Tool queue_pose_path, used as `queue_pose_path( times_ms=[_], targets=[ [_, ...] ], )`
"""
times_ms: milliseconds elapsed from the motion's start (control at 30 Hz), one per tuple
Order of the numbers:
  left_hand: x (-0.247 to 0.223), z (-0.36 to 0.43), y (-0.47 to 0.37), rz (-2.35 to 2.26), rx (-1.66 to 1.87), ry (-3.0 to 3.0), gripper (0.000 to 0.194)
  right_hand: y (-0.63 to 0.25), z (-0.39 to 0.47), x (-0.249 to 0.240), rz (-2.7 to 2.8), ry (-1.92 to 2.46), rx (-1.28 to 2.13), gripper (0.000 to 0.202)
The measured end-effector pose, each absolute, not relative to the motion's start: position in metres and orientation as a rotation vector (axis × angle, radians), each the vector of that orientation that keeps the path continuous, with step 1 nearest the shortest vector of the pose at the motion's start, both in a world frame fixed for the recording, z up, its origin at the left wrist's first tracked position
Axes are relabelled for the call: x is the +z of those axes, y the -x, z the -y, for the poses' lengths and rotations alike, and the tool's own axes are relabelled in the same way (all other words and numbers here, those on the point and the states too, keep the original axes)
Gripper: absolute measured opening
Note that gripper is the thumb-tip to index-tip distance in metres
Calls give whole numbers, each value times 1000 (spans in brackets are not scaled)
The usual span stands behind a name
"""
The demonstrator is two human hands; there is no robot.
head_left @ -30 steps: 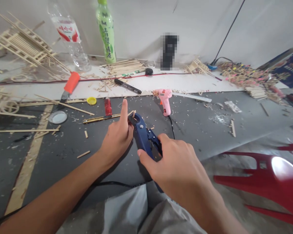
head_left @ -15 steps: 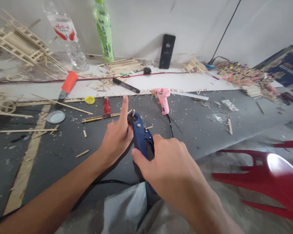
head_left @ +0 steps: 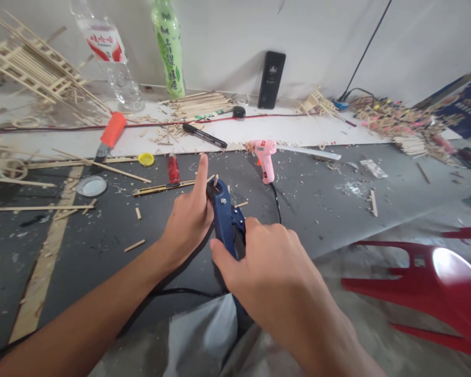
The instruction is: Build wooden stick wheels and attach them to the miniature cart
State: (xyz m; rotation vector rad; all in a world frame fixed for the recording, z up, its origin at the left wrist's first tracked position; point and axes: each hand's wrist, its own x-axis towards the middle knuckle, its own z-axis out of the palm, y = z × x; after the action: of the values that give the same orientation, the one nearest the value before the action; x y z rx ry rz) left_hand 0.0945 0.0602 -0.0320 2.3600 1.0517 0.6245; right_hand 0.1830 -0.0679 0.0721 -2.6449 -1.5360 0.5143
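My right hand is wrapped around the handles of a blue hand cutter, its head pointing away from me. A short end of a thin wooden stick pokes up at the cutter's jaws. Against the left side of the cutter head is my left hand, thumb raised and the other fingers curled in. The cutter hides those fingertips, so what they hold does not show. A pink hot glue gun lies beyond my hands, and a yellow-and-black slim tool lies to their left.
Along the wall stand a clear bottle, a green bottle and a phone. Stick models are at the left. An orange-handled scraper, a marker and wood scraps lie about. A red chair is at right.
The view has shifted slightly, so the table things sit a little further right. Both hands keep the same hold, and the stick end still stands at the cutter's jaws.
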Motion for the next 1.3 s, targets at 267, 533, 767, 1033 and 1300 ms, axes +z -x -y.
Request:
queue_pose_path(
  times_ms=[267, 533, 767, 1033, 1300],
  targets=[
    [-25, -59, -98, -1041, 653, -2357, 79, -187, 67, 75, 1502, 2662, 487, 31],
    [-29, -60, -97, -1027, 674, -2362, 83, -191, 66, 78, 1457, 2716, 539, 33],
    [-27, -59, -96, -1025, 687, -2366, 81, -191, 68, 75, 1515, 2656, 483, 31],
    [-30, -61, -97, -1046, 654, -2407, 81, -185, 65, 74, 1573, 2597, 519, 28],
    [-28, -62, -95, -1102, 556, -2437, 79, -188, 64, 72, 1595, 2565, 478, 28]
  ],
)
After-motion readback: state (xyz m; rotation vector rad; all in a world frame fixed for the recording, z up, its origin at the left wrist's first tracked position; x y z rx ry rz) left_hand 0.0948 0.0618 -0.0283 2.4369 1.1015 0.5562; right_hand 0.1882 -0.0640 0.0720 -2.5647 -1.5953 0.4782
